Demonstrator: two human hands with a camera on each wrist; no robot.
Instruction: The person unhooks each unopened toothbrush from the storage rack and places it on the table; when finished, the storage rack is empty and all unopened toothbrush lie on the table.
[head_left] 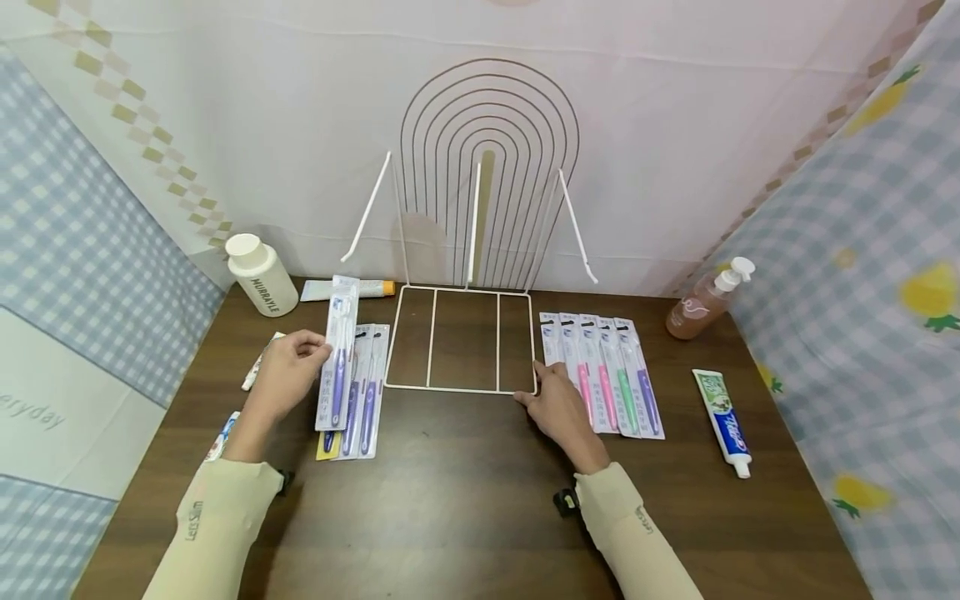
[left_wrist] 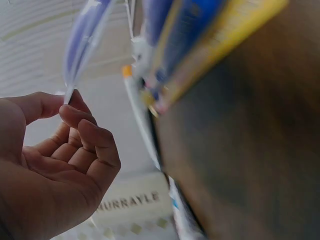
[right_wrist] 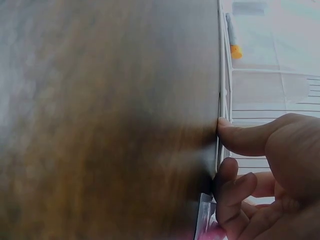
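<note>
Raised a little above the table at left, a packaged purple toothbrush (head_left: 339,358) is pinched at its edge between thumb and forefinger of my left hand (head_left: 288,371); the left wrist view shows the clear pack (left_wrist: 85,42) side-on. Beneath it lie more packaged purple toothbrushes (head_left: 370,400) and a yellow-edged pack (head_left: 327,447), partly hidden. My right hand (head_left: 558,408) holds the near right corner of a white wire rack (head_left: 498,342) by thumb and finger, the thumb on the wire (right_wrist: 223,107). Three prongs of the rack stick up. Beside that hand, packaged toothbrushes (head_left: 626,392) in pink, green and purple lie in a row.
A white bottle (head_left: 262,279) and an orange-capped tube (head_left: 375,288) stand and lie at back left. Small tubes lie near my left forearm. At right are a pump bottle (head_left: 705,304) and a toothpaste tube (head_left: 723,421). Curtains enclose the table's back and sides.
</note>
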